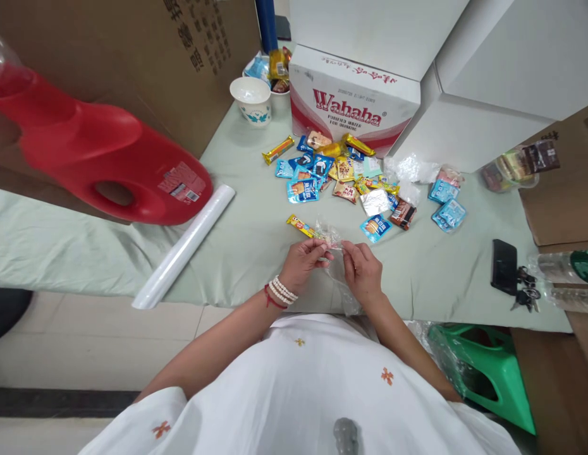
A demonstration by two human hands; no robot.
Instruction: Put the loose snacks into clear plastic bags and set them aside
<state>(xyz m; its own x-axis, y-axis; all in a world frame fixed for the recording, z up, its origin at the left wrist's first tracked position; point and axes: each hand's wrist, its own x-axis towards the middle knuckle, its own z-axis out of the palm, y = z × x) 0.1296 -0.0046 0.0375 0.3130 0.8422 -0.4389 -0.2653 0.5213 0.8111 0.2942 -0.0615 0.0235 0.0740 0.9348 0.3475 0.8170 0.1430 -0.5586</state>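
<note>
Over the front of the table, my left hand (301,260) and my right hand (363,268) pinch a clear plastic bag (328,232) between them. Its lower part hangs down toward my lap. Beside my left fingertips a yellow snack stick (300,225) lies on the cloth, its right end hidden by the bag and fingers. Just beyond is a pile of small wrapped snacks, with a blue packet (375,227) nearest my right hand and a brown packet (403,214) next to it. A silvery-white packet (375,202) lies behind them.
A red jug (114,145) and a white roll (184,246) occupy the left side. At the back stand a paper cup (251,101) and a Wahaba water carton (353,95). To the right are a snack tub (505,170), a black case (504,266) with keys and a green stool (488,366).
</note>
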